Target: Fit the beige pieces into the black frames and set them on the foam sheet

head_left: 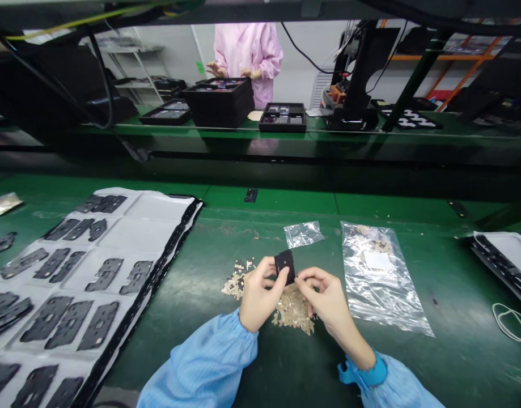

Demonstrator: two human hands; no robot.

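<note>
My left hand [264, 292] grips a flat black plate-like part [284, 266] between thumb and fingers, tilted up above the bench. At the part's lower right corner, the thumb and forefinger of my right hand [323, 294] are pinched together; anything between them is too small to make out. Under both hands lies a heap of small tan cut pieces [295, 310]. A smaller pile of tan and dark pieces [234, 283] is just left of my left hand. Beyond the hands lies a small clear plastic bag [304, 233].
On the left, a white tray [136, 226] holds several black parts [105, 275]. A large clear bag [381, 283] lies to the right, near a pale elastic loop [511, 322]. Across the bench, a person in pink [247, 51] stands behind stacked black trays [220, 105].
</note>
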